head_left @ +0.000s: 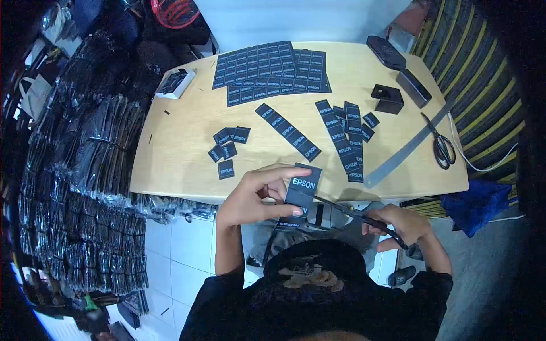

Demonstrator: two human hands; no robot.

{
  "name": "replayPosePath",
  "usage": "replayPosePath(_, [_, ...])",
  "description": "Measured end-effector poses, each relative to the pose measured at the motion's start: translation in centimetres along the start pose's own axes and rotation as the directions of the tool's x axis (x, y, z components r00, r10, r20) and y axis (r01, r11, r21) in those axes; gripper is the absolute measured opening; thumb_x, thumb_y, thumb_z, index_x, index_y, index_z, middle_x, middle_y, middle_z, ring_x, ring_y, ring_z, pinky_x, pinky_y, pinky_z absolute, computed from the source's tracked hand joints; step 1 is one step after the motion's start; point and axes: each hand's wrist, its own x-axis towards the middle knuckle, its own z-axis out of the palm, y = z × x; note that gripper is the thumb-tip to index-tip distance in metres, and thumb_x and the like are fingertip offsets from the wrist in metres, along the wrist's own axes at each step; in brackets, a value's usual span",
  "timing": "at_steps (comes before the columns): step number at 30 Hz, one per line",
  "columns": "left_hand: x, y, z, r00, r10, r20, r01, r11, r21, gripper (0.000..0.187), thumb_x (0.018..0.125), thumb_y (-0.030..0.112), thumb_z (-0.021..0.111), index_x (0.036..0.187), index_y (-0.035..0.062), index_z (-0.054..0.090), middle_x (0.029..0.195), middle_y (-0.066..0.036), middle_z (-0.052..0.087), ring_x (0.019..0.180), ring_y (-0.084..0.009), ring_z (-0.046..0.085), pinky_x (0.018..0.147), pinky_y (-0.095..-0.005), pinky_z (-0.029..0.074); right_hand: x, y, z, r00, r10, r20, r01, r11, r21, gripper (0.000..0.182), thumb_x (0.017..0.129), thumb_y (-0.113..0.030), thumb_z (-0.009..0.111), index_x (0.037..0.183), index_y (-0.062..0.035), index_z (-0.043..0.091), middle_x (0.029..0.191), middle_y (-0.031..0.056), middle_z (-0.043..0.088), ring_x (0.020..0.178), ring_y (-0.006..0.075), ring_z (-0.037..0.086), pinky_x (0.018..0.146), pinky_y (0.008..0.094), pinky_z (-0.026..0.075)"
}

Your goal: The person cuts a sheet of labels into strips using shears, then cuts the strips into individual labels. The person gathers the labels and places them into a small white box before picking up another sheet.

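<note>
My left hand (pixel 256 196) pinches a dark strip of EPSON labels (pixel 300 190) just off the near edge of the wooden table (pixel 182 153). My right hand (pixel 401 224) grips black scissors (pixel 352 213), whose blades reach left to the strip's lower part. Cut single labels (pixel 227 149) lie loose on the table's left half. Long label strips (pixel 287 132) and more strips (pixel 344 142) lie in the middle. Uncut label sheets (pixel 270 71) are spread at the far side.
A second pair of scissors (pixel 442 146) and a long metal ruler (pixel 406 149) lie at the right. Black boxes (pixel 388 98) stand at the far right; a small white box (pixel 176 82) sits far left. Bundled dark packets (pixel 85 170) pile up left of the table.
</note>
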Motion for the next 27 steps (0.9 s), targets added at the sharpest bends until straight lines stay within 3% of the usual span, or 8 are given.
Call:
replayPosePath(6, [0.38, 0.05, 0.11, 0.996, -0.011, 0.088, 0.013, 1.0, -0.021, 0.063, 0.066, 0.004, 0.08, 0.124, 0.0093, 0.056, 0.066, 0.003, 0.061, 0.06, 0.0, 0.051, 0.054, -0.0153, 0.04, 0.35, 0.01, -0.22, 0.999, -0.04, 0.025, 0.041, 0.999, -0.031, 0.041, 0.07, -0.034, 0.078, 0.09, -0.004, 0.058, 0.064, 0.0053, 0.055, 0.057, 0.0198, 0.056, 0.053, 0.0326, 0.043])
replayPosePath(9, [0.57, 0.15, 0.17, 0.993, 0.007, 0.118, 0.0, 0.998, -0.06, 0.062, 0.066, 0.004, 0.08, 0.123, 0.0096, 0.057, 0.089, -0.004, 0.067, 0.066, -0.0028, 0.056, 0.058, -0.0166, 0.047, 0.46, -0.35, -0.17, 0.999, -0.053, 0.012, 0.054, 0.998, -0.037, 0.04, 0.071, -0.033, 0.078, 0.089, -0.004, 0.058, 0.065, 0.0063, 0.056, 0.058, 0.0198, 0.057, 0.054, 0.0333, 0.043])
replayPosePath(14, [0.75, 0.16, 0.28, 0.993, 0.029, 0.11, -0.026, 0.999, -0.024, 0.062, 0.064, 0.006, 0.081, 0.122, 0.0102, 0.059, 0.092, -0.004, 0.067, 0.066, -0.003, 0.055, 0.056, -0.0167, 0.045, 0.51, -0.23, -0.31, 0.998, -0.032, 0.051, 0.034, 0.999, -0.04, 0.038, 0.071, -0.032, 0.078, 0.086, -0.0042, 0.058, 0.066, 0.006, 0.057, 0.061, 0.0188, 0.058, 0.055, 0.0326, 0.044])
replayPosePath(17, [0.62, 0.17, 0.01, 0.988, -0.071, 0.14, 0.074, 0.997, -0.011, 0.064, 0.06, 0.001, 0.082, 0.12, 0.0057, 0.059, 0.105, -0.008, 0.065, 0.085, -0.0082, 0.063, 0.061, -0.0183, 0.05, 0.43, -0.43, -0.27, 0.999, -0.017, 0.032, 0.017, 1.0, -0.022, 0.038, 0.072, -0.033, 0.077, 0.086, -0.0041, 0.057, 0.065, 0.0056, 0.057, 0.06, 0.0187, 0.057, 0.054, 0.0326, 0.043])
replayPosePath(22, [0.68, 0.29, -0.04, 0.982, -0.099, 0.158, 0.095, 0.995, 0.028, 0.064, 0.06, 0.001, 0.082, 0.119, 0.0049, 0.059, 0.107, -0.01, 0.064, 0.086, -0.0075, 0.061, 0.062, -0.0189, 0.049, 0.52, -0.26, -0.23, 0.999, -0.049, 0.024, 0.049, 0.998, -0.032, 0.039, 0.073, -0.035, 0.076, 0.087, -0.0036, 0.058, 0.065, 0.0059, 0.057, 0.06, 0.0186, 0.057, 0.054, 0.0328, 0.043])
replayPosePath(24, [0.89, 0.3, 0.26, 0.988, 0.018, 0.151, -0.012, 0.999, -0.041, 0.064, 0.06, 0.001, 0.082, 0.12, 0.0046, 0.059, 0.108, -0.01, 0.064, 0.086, -0.0087, 0.062, 0.063, -0.0197, 0.05, 0.54, -0.38, -0.22, 0.999, -0.031, 0.043, 0.032, 0.999, -0.041, 0.039, 0.073, -0.035, 0.076, 0.087, -0.0035, 0.058, 0.065, 0.0061, 0.057, 0.059, 0.0185, 0.057, 0.053, 0.0329, 0.043])
replayPosePath(26, [0.8, 0.01, 0.19, 0.987, 0.021, 0.16, -0.012, 0.999, -0.053, 0.064, 0.06, 0.001, 0.082, 0.12, 0.0041, 0.058, 0.109, -0.01, 0.063, 0.087, -0.0111, 0.064, 0.064, -0.0204, 0.052, 0.59, -0.23, -0.06, 0.999, -0.046, 0.029, 0.047, 0.999, -0.02, 0.038, 0.074, -0.034, 0.076, 0.086, -0.0035, 0.058, 0.065, 0.0061, 0.057, 0.058, 0.0187, 0.056, 0.053, 0.0331, 0.042])
replayPosePath(27, [0.71, -0.07, 0.15, 0.986, 0.003, 0.169, 0.001, 1.0, -0.026, 0.063, 0.063, 0.004, 0.081, 0.121, 0.0073, 0.058, 0.102, -0.008, 0.065, 0.076, -0.0067, 0.06, 0.058, -0.0184, 0.047, 0.6, -0.12, -0.04, 0.999, -0.046, 0.029, 0.046, 0.999, -0.019, 0.038, 0.074, -0.034, 0.076, 0.086, -0.0035, 0.058, 0.065, 0.0061, 0.057, 0.058, 0.0187, 0.056, 0.053, 0.0331, 0.042])
